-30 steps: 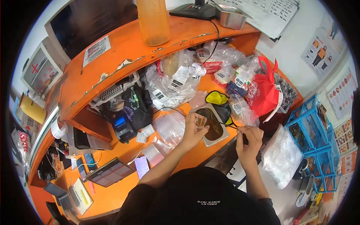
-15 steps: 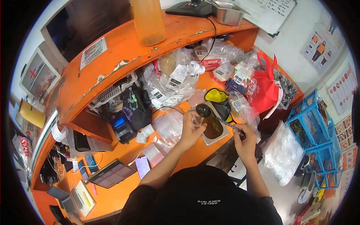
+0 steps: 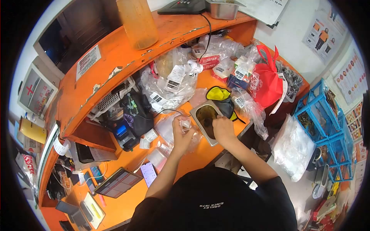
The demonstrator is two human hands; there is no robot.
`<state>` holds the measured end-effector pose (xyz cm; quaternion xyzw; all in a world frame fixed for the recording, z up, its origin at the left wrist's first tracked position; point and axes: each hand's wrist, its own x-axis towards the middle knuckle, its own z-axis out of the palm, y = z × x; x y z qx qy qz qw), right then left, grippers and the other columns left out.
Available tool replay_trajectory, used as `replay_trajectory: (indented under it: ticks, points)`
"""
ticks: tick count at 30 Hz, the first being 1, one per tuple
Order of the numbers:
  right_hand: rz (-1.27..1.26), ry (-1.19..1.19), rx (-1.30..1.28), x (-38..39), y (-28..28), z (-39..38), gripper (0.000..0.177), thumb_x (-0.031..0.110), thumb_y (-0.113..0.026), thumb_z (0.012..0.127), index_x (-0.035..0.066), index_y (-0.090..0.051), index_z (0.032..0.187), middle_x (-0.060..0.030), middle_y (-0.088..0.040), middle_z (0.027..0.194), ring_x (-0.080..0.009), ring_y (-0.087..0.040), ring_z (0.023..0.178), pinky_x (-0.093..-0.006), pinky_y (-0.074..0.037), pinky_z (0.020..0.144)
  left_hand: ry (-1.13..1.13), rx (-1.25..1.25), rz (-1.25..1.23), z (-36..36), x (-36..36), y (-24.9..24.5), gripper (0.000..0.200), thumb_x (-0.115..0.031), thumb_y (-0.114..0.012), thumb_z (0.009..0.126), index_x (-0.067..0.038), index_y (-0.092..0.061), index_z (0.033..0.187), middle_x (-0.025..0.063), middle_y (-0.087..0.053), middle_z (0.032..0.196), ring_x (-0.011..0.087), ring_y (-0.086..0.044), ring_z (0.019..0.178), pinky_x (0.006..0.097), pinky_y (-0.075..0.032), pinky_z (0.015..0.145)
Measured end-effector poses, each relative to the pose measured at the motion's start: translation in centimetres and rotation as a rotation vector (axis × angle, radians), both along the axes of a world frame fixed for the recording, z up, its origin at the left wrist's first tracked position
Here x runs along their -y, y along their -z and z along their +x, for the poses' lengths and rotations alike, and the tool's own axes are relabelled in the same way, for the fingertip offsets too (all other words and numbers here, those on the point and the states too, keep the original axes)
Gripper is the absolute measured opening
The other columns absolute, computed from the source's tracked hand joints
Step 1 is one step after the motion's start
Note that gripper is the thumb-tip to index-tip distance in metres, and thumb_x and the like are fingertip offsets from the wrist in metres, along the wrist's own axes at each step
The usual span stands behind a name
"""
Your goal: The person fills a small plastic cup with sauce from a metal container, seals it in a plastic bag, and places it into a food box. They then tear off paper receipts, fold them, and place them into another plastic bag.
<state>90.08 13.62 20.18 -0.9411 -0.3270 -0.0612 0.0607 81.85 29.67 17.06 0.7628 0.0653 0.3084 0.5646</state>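
My left hand is closed around a small clear plastic container, held up just left of a deep metal pan. Whether it is a cup or a bag is hard to make out. Over the pan's right side, my right hand grips the black ladle, whose handle is mostly hidden by the fist. The dark ladle bowl is down inside the pan, among brown sauce that coats the walls. Behind the pan lies a yellow and black pouch.
Clear plastic bags with receipts crowd the orange counter, beside a red bag. A tablet and a phone lie front left. Blue baskets stand right. An orange-tinted pitcher sits on the upper ledge.
My right hand has moved left and lowered the ladle from above my left hand into the pan. My left hand has drawn left, away from the pan, still with the plastic container.
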Motion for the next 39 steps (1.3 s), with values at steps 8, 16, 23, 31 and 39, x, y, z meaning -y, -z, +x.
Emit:
replay_trajectory:
  ticks: [8,16,23,31,39]
  points:
    - [0.032,0.037,-0.051,-0.1,1.1,0.4,0.01,0.003,-0.06,0.072,0.0,-0.069,0.076,-0.0175,-0.066,0.088,-0.0326,-0.067,0.079,-0.039,-0.055,0.07,0.0,0.019,-0.054,0.1,-0.5,1.0,0.04,-0.005,-0.068,0.074,-0.004,-0.044,0.107,0.0116,-0.047,0.108,0.0253,-0.045,0.107,0.0357,-0.035,0.096]
    - [0.318,0.137,-0.151,3.1,-0.8,-0.7,0.007,0.005,-0.063,0.074,0.0,-0.064,0.078,-0.0193,-0.064,0.087,-0.0364,-0.066,0.078,-0.0429,-0.053,0.071,-0.002,0.013,-0.068,0.5,-0.5,0.9,0.04,-0.004,-0.069,0.073,-0.004,-0.045,0.106,0.0122,-0.048,0.11,0.0255,-0.046,0.107,0.0358,-0.035,0.096]
    - [0.652,0.25,-0.324,6.5,-1.1,-1.7,0.013,0.004,-0.066,0.077,0.001,-0.067,0.089,-0.0173,-0.067,0.086,-0.0313,-0.067,0.077,-0.0363,-0.052,0.071,0.019,-0.012,-0.074,1.0,0.2,1.0,0.041,-0.005,-0.069,0.073,-0.004,-0.046,0.107,0.0117,-0.049,0.109,0.0258,-0.046,0.107,0.0356,-0.035,0.097]
    - [0.802,0.284,-0.32,8.2,-3.5,-3.1,0.012,0.001,-0.063,0.079,-0.002,-0.065,0.09,-0.0167,-0.067,0.083,-0.0273,-0.067,0.075,-0.035,-0.052,0.067,0.054,0.078,-0.004,2.2,0.7,0.4,0.042,-0.004,-0.069,0.073,-0.003,-0.046,0.108,0.0125,-0.048,0.109,0.0258,-0.045,0.106,0.0356,-0.035,0.097]
    - [0.873,0.211,-0.237,9.1,-6.8,-3.4,0.013,-0.001,-0.063,0.08,-0.003,-0.064,0.092,-0.0164,-0.065,0.083,-0.0244,-0.065,0.074,-0.0325,-0.049,0.068,0.1,0.047,-0.025,2.9,1.9,-0.7,0.039,-0.004,-0.068,0.073,-0.004,-0.046,0.105,0.0114,-0.049,0.104,0.0258,-0.045,0.104,0.0358,-0.036,0.093]
